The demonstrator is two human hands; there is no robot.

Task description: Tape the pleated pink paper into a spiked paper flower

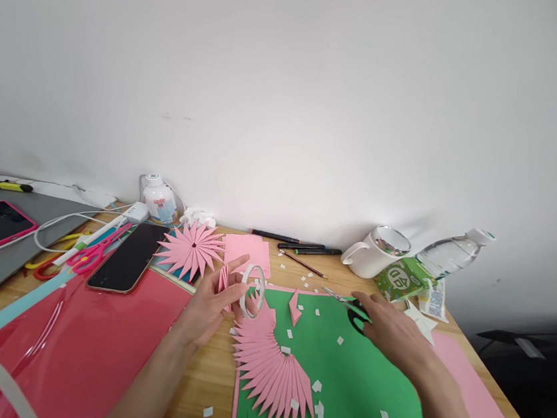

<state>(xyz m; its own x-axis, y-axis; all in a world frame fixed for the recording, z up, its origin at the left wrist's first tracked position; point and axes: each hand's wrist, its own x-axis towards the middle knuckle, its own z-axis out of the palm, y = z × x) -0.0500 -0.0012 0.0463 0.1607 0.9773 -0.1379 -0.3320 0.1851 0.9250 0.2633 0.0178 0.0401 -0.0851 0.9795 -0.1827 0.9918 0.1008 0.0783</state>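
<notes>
My left hand [218, 296] is closed on a roll of white tape [259, 294], held upright at the fingertips, with some folded pink paper pieces [224, 278] tucked in the same hand. At the right, the fingers of my right hand [381, 318] are on the black handles of a pair of scissors [358, 312], whose blades point left toward the back. Between my hands a curved fan of folded pink paper [273, 369] lies on a green sheet [354, 379]. One loose folded pink piece [295, 307] rests above the fan. Small white scraps [317, 386] are scattered around.
A pink paper star [192, 251], square pink sheets [248, 251], pens [309, 247] and a white mug [377, 252] line the wall. A water bottle [454, 252] leans at right. Left are a phone [128, 259], pink scissors [100, 250] and a red sheet [107, 344].
</notes>
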